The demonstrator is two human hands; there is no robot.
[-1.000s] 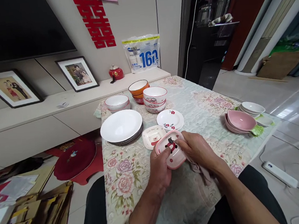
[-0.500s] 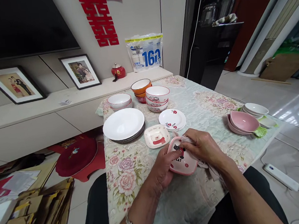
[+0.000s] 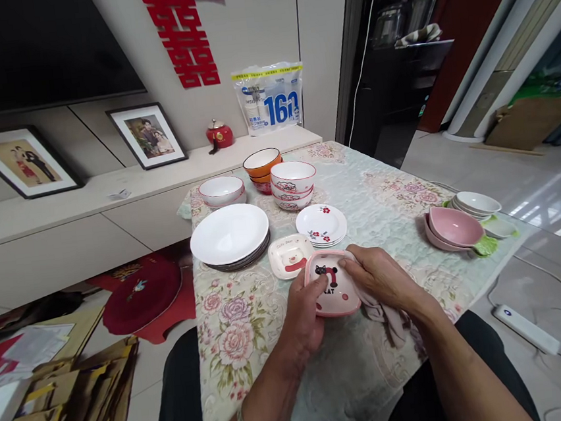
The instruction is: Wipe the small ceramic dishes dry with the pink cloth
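Note:
A small pink square dish (image 3: 332, 288) with a black cat picture is held over the flowered tablecloth (image 3: 373, 195). My left hand (image 3: 305, 314) grips its near left edge, thumb on the rim. My right hand (image 3: 381, 280) is closed on a pale cloth (image 3: 390, 319) and presses it against the dish's right rim. Just behind the dish lies a similar white square dish with a bear picture (image 3: 289, 256).
Behind stand a stack of white plates (image 3: 228, 235), small flowered plates (image 3: 321, 224), stacked bowls (image 3: 292, 184), an orange bowl (image 3: 261, 161) and a white bowl (image 3: 221, 191). Pink bowls (image 3: 453, 227) and white dishes (image 3: 478, 203) sit at the table's right edge.
The pink dish has turned in my hands and tilted flatter. My right hand with the cloth has shifted along its right rim.

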